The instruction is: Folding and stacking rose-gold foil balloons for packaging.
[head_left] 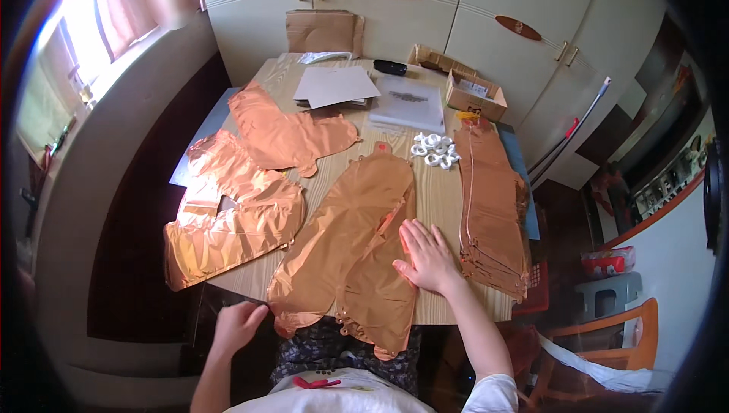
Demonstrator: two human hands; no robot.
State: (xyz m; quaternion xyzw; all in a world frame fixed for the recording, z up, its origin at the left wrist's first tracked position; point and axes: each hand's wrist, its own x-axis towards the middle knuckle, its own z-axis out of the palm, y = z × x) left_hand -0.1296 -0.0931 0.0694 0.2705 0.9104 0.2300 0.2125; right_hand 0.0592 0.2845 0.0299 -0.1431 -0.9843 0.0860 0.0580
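Cabinets [425,22] stand behind our table [438,199]. Our right hand [428,258] lies open on foil [342,215]; our left hand [238,328] curls, hold unclear.

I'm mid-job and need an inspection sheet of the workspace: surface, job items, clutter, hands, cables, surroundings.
Surface: wood-grain table, mostly covered.
Job items: copper-coloured middle foil, creased, overhanging the near edge; far left foil and near left foil, rumpled; foil stack at right.
Clutter: white rings, paper, clear sleeve, black case, box.
Hands: right hand flat on the middle foil's right edge; left hand at its lower left corner, grip unclear.
Cables: nothing seen.
Surroundings: cabinets beyond the table, curtain at left, chair at right.
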